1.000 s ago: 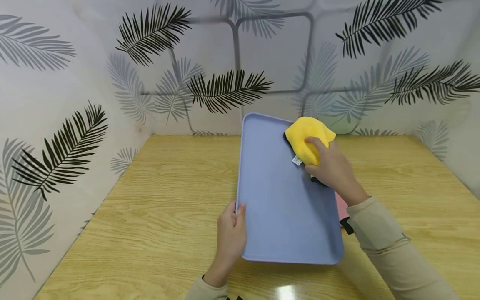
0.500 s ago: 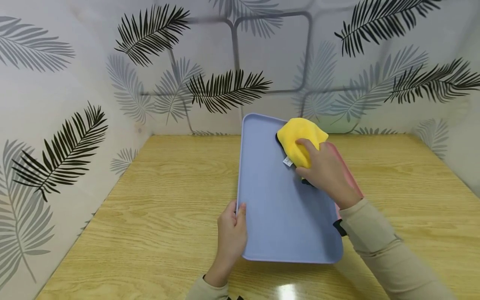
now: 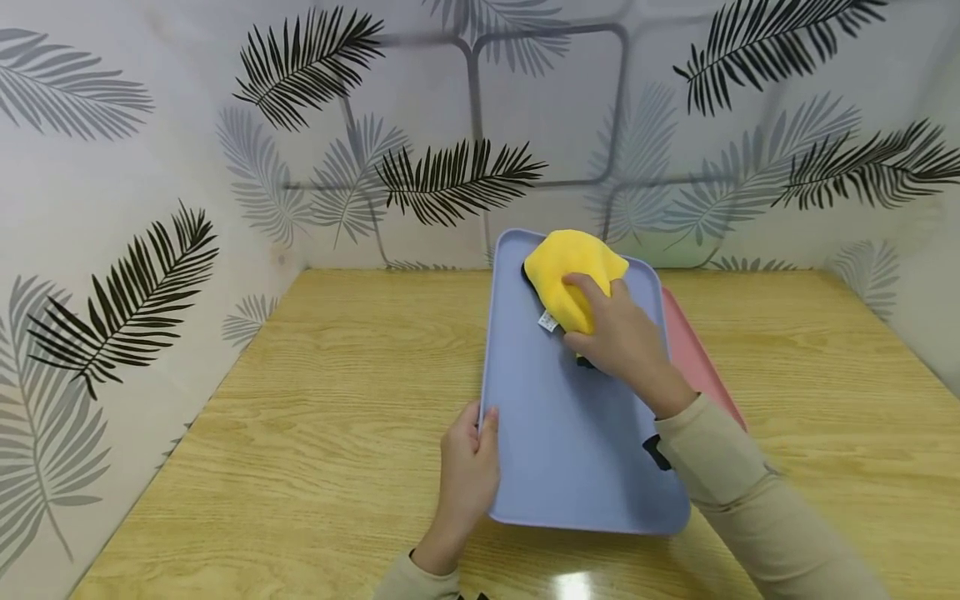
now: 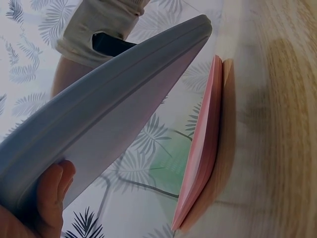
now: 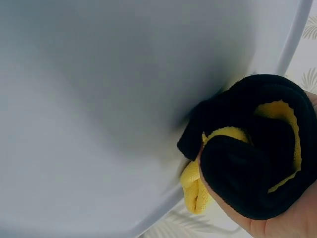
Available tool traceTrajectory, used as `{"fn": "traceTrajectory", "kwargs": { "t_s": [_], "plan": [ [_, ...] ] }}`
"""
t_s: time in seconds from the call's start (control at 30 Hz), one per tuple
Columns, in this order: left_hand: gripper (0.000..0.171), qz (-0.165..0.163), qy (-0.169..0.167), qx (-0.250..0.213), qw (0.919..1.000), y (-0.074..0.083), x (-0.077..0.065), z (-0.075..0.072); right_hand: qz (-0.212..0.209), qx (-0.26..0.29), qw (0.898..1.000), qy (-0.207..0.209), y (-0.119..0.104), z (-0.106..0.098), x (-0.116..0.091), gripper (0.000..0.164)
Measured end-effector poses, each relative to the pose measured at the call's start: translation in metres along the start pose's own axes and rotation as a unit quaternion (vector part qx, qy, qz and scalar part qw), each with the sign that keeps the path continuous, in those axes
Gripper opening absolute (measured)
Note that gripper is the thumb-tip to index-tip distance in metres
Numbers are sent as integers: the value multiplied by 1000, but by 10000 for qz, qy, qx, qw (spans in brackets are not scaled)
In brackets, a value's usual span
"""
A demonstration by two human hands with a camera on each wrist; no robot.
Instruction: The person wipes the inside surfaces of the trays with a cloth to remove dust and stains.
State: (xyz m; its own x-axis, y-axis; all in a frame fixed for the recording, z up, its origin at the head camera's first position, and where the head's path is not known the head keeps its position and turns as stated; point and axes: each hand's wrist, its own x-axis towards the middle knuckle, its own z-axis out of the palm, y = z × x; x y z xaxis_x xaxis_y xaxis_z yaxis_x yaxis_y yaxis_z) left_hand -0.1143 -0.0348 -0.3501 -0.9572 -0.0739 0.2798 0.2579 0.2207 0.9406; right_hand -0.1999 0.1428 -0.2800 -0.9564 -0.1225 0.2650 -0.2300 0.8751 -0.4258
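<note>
My left hand (image 3: 468,467) grips the left edge of a blue rectangular tray (image 3: 555,442), thumb on the rim and fingers curled beneath. The tray is raised and tilted, its inner face toward me. My right hand (image 3: 622,342) holds a bunched yellow cloth (image 3: 570,275) with dark edging and a small white tag against the tray's upper part. In the right wrist view the dark edging (image 5: 247,173) folds round in the palm, and the cloth is at the tray's inner surface. In the left wrist view the tray's underside (image 4: 114,134) shows, with fingers (image 4: 52,198) around its edge.
A pink tray (image 3: 697,358) lies on the wooden table (image 3: 337,400) behind and right of the blue one, partly hidden by it and the right arm. A leaf-patterned wall covering (image 3: 420,100) stands behind the table. A black band (image 3: 657,452) shows at the right sleeve.
My right hand has moved left across the tray with the yellow cloth, uncovering its upper right corner and more of the pink tray. My left hand and the blue tray have hardly shifted.
</note>
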Motion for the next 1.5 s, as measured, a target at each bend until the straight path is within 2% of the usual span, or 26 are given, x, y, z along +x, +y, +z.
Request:
{"fn": "traceTrajectory", "kwargs": {
  "t_s": [0.37, 0.7, 1.13, 1.5],
  "plan": [
    [17, 131, -71, 107, 9998, -1, -2, 3, -465, 4, 9985, 297, -20, 5, -3, 58],
    [19, 103, -77, 4, 9999, 1, -2, 3, -632, -27, 9968, 480, -21, 5, -7, 59],
    [18, -29, 14, 6, 10000, 2, 0, 2, -446, -44, 9984, 341, -9, 3, -10, 61],
    [19, 55, 152, -9, 9999, 3, 1, -3, -187, -83, 9995, 220, 13, 2, -12, 60]
  ]
}}
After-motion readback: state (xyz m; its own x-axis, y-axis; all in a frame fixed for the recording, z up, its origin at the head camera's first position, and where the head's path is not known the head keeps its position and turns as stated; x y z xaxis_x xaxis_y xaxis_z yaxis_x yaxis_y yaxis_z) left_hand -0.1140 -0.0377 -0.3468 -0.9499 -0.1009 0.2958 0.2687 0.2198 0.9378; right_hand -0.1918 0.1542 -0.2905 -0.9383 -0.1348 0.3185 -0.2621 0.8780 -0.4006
